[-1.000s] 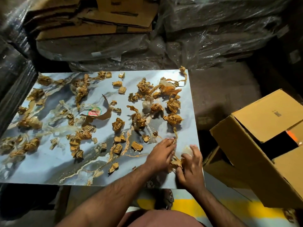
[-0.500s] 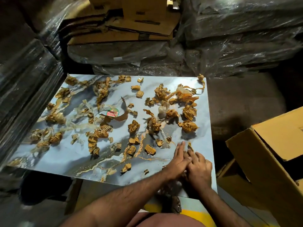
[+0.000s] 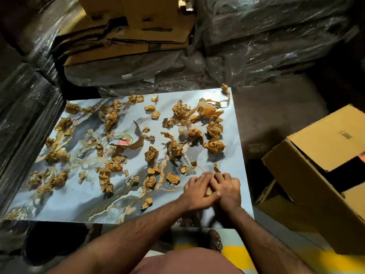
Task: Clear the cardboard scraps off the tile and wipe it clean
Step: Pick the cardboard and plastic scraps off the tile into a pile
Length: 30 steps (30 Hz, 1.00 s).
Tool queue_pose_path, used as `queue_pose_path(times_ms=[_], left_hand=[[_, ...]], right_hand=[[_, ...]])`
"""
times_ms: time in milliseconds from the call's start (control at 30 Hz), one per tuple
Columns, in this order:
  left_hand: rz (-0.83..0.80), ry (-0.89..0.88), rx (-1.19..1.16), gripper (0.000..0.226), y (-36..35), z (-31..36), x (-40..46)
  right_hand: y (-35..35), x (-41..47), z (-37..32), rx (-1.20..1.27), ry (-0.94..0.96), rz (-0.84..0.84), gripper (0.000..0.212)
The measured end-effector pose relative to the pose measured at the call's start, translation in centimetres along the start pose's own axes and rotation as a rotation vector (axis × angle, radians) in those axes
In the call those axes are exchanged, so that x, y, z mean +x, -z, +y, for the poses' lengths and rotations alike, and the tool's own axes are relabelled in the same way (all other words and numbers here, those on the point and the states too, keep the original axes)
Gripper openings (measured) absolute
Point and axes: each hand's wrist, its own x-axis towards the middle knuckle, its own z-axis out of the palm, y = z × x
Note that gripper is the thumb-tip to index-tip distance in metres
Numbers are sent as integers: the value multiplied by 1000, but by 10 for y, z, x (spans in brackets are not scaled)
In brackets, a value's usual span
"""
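Note:
A glossy blue-grey marble-look tile (image 3: 83,202) lies flat in front of me, strewn with several crumpled brown cardboard scraps (image 3: 151,153) and clear tape strips (image 3: 87,161). A torn piece with a round red and green sticker (image 3: 124,141) lies near the middle. Both hands meet at the tile's near right corner. My left hand (image 3: 197,191) lies over a small bunch of scraps (image 3: 208,192) with fairly straight fingers, pressing it against my right hand (image 3: 228,191), whose fingers curl round it. Most of the bunch is hidden between the hands.
An open cardboard box (image 3: 324,175) stands on the floor to the right of the tile. Flattened cartons (image 3: 128,36) and plastic-wrapped stacks (image 3: 266,42) crowd the back and left. My sandalled foot (image 3: 215,240) shows below the tile's near edge.
My hands have closed together at the near right corner, pressing the scraps between them. The camera has swung left, so the box sits further right in view.

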Motion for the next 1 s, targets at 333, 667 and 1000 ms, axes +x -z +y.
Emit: queue_pose_path(times_ms=[333, 667, 1000], left_hand=[[28, -162, -236, 49, 51, -17, -13], [671, -39, -233, 27, 175, -143, -12], [388, 167, 307, 43, 219, -247, 3]], right_hand=[[19, 39, -10, 176, -179, -132, 14], [63, 112, -145, 855, -420, 269, 13], [39, 237, -255, 823, -320, 175, 15]])
